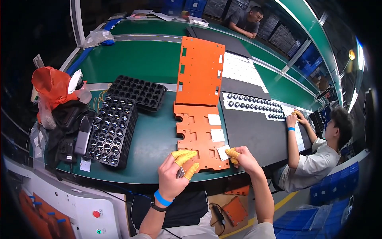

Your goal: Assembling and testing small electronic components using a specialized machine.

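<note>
An orange fixture base (192, 139) lies before me with its hinged orange lid (201, 71) raised at the far side. Two white square plates, one far (214, 120) and one nearer (217, 135), sit along the right part of the base. My right hand (240, 157), in yellow finger cots, pinches another white square plate (223, 153) over the base's near right corner. Near the front left edge is my left hand (175, 171), also in yellow finger cots. Its fingers curl round a small metallic-looking item, mostly hidden, while the thumb and index point toward the base.
Black trays (115, 131) of round dark parts stand left, beside a grey power bank (84, 135) and an orange bag (53, 85). On a black mat (254, 139) at right lie white boards with rows of black parts. A co-worker (314, 151) handles them; another person leans across the far side.
</note>
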A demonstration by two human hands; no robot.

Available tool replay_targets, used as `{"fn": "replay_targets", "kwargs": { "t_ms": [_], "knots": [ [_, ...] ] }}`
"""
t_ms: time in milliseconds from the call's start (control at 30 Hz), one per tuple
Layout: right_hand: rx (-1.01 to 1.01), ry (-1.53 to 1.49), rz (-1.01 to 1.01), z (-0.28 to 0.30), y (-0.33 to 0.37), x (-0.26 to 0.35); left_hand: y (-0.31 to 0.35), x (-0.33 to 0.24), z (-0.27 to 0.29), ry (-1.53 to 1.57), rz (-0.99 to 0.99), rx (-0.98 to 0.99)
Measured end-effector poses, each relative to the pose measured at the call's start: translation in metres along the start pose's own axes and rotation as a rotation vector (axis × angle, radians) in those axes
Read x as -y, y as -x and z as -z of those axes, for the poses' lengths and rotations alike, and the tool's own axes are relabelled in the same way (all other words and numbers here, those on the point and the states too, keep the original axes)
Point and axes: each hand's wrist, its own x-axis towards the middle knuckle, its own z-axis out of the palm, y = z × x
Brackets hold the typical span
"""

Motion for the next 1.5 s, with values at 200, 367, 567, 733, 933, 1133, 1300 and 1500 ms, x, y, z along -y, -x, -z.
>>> {"fn": "replay_targets", "kwargs": {
  "t_ms": [200,367,567,733,933,1133,1300,1500],
  "knots": [
    [-0.047,-0.111,0.028,0.000,0.004,-0.010,0.000,0.008,0.002,0.057,0.029,-0.005],
    [-0.020,0.138,0.012,-0.010,0.002,0.004,0.001,0.017,0.004,0.142,0.087,-0.020],
    [0.138,0.328,0.007,0.012,-0.014,0.010,0.001,0.013,0.004,0.241,0.305,-0.087],
    [0.138,0.377,-0.006,0.008,-0.016,0.024,0.015,0.023,0.008,0.810,0.393,-0.118],
    [-0.209,0.912,0.123,-0.010,0.010,0.057,0.031,0.033,0.018,1.220,0.502,-0.094],
    [-0.409,0.955,0.595,-0.125,0.037,0.124,0.049,0.038,0.040,1.196,0.527,-0.021],
    [-0.161,0.580,1.072,-0.230,0.018,0.156,0.055,0.039,0.058,1.324,0.555,0.045],
    [-0.219,0.550,1.028,-0.303,-0.023,0.188,0.064,0.032,0.073,1.331,0.741,-0.069]
  ]
}}
